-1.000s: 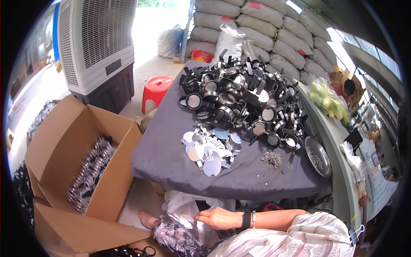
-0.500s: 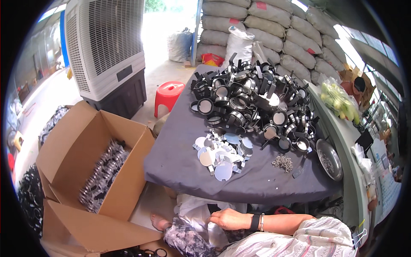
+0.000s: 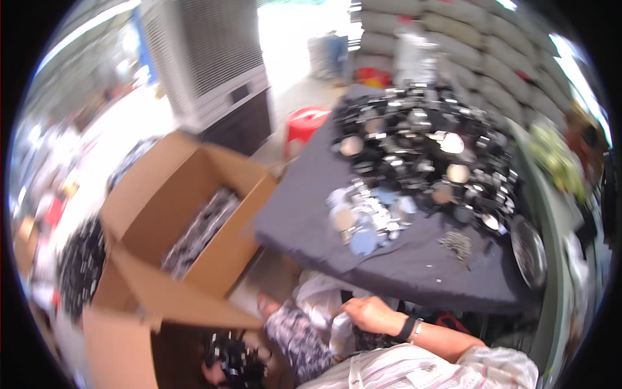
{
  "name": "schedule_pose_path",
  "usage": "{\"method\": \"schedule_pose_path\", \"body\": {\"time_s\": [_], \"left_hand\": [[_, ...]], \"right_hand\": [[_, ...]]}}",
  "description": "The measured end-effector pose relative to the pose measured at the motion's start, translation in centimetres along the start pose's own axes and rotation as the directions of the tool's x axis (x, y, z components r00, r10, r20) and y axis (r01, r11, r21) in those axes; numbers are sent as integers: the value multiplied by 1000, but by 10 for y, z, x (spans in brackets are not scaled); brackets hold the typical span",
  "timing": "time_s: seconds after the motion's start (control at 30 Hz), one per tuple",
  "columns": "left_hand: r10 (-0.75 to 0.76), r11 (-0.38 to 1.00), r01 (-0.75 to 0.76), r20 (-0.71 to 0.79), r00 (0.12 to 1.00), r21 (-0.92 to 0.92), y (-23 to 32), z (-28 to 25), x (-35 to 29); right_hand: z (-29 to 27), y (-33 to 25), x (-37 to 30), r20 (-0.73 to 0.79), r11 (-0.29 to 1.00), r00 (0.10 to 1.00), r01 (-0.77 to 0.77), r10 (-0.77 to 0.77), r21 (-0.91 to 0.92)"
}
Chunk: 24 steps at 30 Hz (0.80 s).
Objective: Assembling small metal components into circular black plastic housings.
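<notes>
My right hand (image 3: 372, 314), a dark band on its wrist, is low over my lap. Its fingers curl in at the white cloth (image 3: 341, 335); what they pinch is hidden. At the lower left, blurred fingers of my left hand (image 3: 213, 374) show inside the near carton (image 3: 120, 353), against a clump of black parts with ring-shaped ends (image 3: 234, 353). They look closed round these parts. On the grey-covered table (image 3: 298, 220) lie a heap of black ring-shaped parts with round faces (image 3: 414, 142) and a smaller pile of silvery discs (image 3: 364, 241).
A second carton (image 3: 249, 223) holds rows of shiny parts (image 3: 201, 233). Small metal pieces (image 3: 455, 245) and a metal dish (image 3: 528, 253) are at the table's right. A red stool (image 3: 304, 123), an air cooler (image 3: 204, 58) and stacked sacks (image 3: 505, 58) stand behind.
The view has swung left and blurred, so the scene sits further right. My left hand and the black parts have come into sight in the near carton. My right hand stays at the white cloth.
</notes>
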<state>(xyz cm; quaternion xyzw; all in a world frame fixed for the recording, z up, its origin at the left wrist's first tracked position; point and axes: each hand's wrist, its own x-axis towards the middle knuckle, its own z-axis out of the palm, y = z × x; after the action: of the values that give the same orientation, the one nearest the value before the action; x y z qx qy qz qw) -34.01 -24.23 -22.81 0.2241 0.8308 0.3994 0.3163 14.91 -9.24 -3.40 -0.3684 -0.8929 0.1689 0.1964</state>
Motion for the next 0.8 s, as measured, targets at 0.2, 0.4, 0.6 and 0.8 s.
{"method": "schedule_pose_path", "body": {"time_s": [0.2,0.4,0.6,0.8], "left_hand": [[15,1000,-19,-322,946,-10,17,-22,-18],[-103,968,36,-261,960,-249,54,-51,-81],[-141,840,132,23,990,-527,128,-30,-145],[81,867,-39,63,995,-497,204,-30,-196]], "right_hand": [[-21,-14,-9,-127,1000,992,13,-15,-17],[-10,-25,-20,-117,995,992,57,-47,83],[-42,-21,-43,-202,996,979,41,-25,79],[-50,-23,-37,-263,988,958,140,-117,68]]}}
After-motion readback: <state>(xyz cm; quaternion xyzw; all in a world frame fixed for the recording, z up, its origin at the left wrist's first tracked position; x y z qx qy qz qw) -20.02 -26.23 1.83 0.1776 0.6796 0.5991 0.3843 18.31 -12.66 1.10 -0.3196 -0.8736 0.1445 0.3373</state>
